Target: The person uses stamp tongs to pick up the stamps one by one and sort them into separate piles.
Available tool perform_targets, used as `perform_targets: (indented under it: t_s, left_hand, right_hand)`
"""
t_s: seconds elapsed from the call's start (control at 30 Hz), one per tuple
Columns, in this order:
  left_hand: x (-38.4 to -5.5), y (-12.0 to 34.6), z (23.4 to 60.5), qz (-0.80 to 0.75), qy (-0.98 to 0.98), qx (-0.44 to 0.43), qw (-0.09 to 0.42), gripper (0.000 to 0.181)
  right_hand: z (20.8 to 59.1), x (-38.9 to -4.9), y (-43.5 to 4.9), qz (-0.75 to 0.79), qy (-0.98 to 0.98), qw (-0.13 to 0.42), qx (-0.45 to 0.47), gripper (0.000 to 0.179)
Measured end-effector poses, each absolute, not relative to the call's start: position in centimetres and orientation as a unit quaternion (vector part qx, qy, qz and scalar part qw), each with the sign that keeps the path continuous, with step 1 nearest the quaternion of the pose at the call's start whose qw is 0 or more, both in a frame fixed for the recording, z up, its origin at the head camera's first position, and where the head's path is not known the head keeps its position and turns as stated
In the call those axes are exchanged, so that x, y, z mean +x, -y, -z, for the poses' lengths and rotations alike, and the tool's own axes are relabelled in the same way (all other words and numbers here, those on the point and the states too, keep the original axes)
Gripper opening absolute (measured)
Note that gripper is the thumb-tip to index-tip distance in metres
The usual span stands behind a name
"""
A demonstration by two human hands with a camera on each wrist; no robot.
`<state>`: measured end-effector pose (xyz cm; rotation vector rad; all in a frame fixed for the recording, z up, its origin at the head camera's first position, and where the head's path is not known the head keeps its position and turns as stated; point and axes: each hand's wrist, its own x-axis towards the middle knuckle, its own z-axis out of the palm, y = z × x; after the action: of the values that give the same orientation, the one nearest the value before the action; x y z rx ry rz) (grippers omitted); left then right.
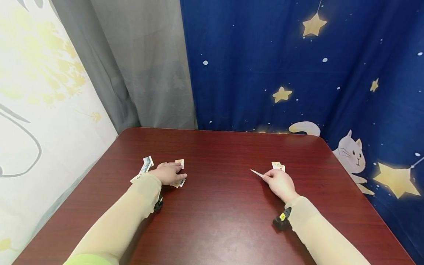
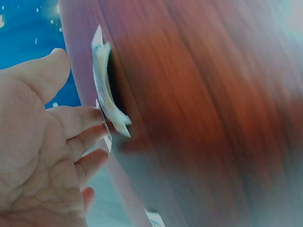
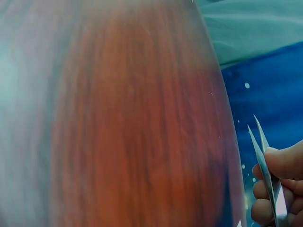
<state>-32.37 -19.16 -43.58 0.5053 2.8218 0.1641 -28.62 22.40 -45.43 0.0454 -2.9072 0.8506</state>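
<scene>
While the right hand (image 1: 280, 183) pinches tweezers (image 3: 269, 182), tabletop (image 1: 218, 198) separates it from the edge (image 1: 225, 131).

Left sleeve (image 1: 120, 211) and right sleeve (image 1: 319, 226) pale cream, long, fairly close-fitting, edges slightly rumpled at the wrist. Lime-green cloth (image 1: 87, 260) borders the left one at the near edge of the head view. Black wrist units: left unit (image 1: 158, 204) partly hidden, right unit (image 1: 278, 223) blocky, with yellow label (image 1: 282, 216).
</scene>
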Motion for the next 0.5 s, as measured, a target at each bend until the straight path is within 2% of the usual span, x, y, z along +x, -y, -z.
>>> perform_targets:
  t_s: [0.5]
  left_hand:
    - [-30.1,13.2,42.7,-0.009,-0.957,0.249,0.146,0.064]
  right_hand:
    - [45.9,-28.4,-20.0,-0.279,0.959,0.034,0.026,0.014]
